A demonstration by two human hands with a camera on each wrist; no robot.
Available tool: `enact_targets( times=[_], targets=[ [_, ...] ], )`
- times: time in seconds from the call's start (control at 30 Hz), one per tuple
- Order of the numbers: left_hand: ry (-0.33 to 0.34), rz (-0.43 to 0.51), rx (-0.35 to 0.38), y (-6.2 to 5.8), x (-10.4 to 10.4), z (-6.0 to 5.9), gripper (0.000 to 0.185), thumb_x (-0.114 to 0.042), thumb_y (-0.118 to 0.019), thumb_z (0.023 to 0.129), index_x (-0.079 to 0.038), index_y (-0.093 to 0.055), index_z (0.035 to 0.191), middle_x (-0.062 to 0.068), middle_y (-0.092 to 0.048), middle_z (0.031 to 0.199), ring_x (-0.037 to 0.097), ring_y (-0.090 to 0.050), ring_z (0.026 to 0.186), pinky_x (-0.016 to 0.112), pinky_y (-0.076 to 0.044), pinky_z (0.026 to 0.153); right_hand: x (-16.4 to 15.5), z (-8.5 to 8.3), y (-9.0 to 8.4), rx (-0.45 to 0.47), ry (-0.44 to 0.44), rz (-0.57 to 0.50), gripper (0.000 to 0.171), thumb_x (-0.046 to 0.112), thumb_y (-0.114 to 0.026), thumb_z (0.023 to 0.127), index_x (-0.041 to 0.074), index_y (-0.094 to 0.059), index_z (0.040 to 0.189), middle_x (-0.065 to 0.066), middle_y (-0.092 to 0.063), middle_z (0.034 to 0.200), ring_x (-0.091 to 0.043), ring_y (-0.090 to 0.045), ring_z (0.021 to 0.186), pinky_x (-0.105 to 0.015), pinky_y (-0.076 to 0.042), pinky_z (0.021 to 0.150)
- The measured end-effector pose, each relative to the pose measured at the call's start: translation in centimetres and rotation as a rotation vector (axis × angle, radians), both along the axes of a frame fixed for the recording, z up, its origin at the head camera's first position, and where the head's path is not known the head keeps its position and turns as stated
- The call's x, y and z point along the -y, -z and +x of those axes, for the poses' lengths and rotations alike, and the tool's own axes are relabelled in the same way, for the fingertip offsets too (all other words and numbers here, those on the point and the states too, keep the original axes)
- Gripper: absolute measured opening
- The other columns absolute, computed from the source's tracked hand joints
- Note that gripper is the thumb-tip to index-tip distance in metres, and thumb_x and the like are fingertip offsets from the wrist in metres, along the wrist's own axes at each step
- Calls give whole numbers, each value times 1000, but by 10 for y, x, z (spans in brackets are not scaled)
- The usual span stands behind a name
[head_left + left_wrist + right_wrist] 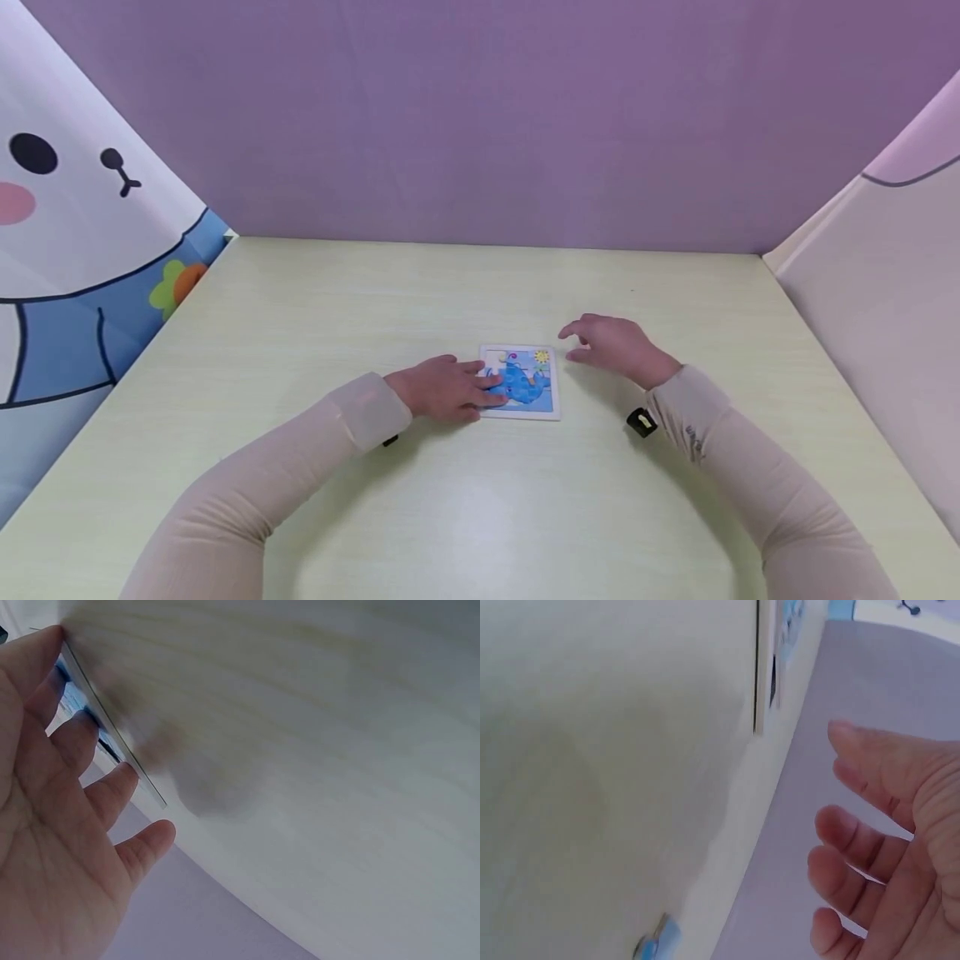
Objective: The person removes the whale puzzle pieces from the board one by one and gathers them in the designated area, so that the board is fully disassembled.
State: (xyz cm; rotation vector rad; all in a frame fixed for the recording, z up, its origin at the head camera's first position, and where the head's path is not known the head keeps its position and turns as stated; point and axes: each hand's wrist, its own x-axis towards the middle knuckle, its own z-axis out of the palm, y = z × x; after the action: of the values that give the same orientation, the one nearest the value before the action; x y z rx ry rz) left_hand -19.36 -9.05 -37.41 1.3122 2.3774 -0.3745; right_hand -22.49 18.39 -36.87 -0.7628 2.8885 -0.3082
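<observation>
A small square picture puzzle with a white border lies flat on the table, showing a blue animal and a yellow sun. My left hand rests on its left side with the fingers spread over the picture, hiding part of it. In the left wrist view, the thumb of my left hand touches the puzzle's edge. Just right of the puzzle, my right hand hovers above the table, apart from it. The fingers of my right hand are loosely bent and hold nothing.
A small blue piece lies on the table at the bottom of the right wrist view; its kind is unclear. The pale wooden table meets a purple back panel. Side panels stand left and right.
</observation>
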Motion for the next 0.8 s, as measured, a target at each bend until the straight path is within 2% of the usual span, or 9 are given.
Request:
enact_targets(
  times=[0.1,0.27,0.43,0.63,0.8],
  targets=[
    [3,-3,1,-1,0,0,50,-37,-45,101,-32,-35,149,-4,-27,156,27,-23,143,50,-33,106,5,4,1,-73,-24,58,33,21,-73,85,9,-69,116,-6,-63,92,-15,-55,70,-27,-45,54],
    [-7,7,15,0,0,-2,50,-37,-46,101,-32,-35,149,-4,-26,156,28,-23,143,51,-33,106,12,5,2,-116,-64,92,31,21,-73,85,10,-71,113,-6,-63,91,-15,-55,68,-27,-45,53],
    [-14,14,23,1,2,-3,51,-37,-47,100,-32,-35,149,-4,-26,156,28,-22,143,52,-32,106,21,3,3,-112,-112,137,29,23,-71,87,11,-71,113,-5,-63,92,-15,-57,70,-27,-46,54],
    [-17,21,29,1,2,-4,50,-36,-47,100,-32,-35,149,-4,-26,156,28,-23,143,53,-32,106,28,2,4,-99,-126,169,31,27,-70,87,12,-71,114,-5,-65,93,-15,-59,72,-27,-47,53],
    [-15,30,26,1,3,-3,50,-36,-48,100,-32,-36,149,-4,-27,155,28,-24,142,53,-34,105,32,0,7,-53,-125,194,34,29,-69,88,11,-70,116,-4,-65,95,-14,-57,74,-28,-48,54]
  ],
)
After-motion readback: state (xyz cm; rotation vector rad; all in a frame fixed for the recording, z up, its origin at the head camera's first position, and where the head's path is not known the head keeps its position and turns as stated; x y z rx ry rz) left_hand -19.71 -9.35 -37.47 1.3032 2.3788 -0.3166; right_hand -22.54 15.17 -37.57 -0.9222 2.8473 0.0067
